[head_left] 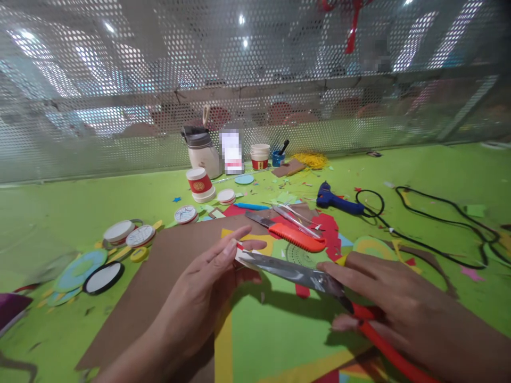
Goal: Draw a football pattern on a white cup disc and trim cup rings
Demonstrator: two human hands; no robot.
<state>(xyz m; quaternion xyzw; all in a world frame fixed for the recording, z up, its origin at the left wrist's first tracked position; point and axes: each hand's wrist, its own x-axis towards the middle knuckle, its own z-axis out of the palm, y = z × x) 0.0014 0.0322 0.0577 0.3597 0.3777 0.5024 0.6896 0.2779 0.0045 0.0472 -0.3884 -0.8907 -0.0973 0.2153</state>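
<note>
My right hand (pixel 403 306) grips red-handled scissors (pixel 303 276), whose blades point left and look nearly closed. My left hand (pixel 207 284) pinches a small white paper piece with a red stripe (pixel 244 254) between thumb and fingers, right at the blade tips. Both hands hover above a brown cardboard sheet (pixel 159 276) and the green mat (pixel 275 330).
An orange utility knife (pixel 293 234) and red paper scraps lie just beyond the hands. A blue glue gun (pixel 335 201) with a black cord (pixel 439 234) sits to the right. Paper cups (pixel 199 183), round lids (pixel 131 234), a flask (pixel 202 151) and a perforated metal wall (pixel 255 80) stand behind.
</note>
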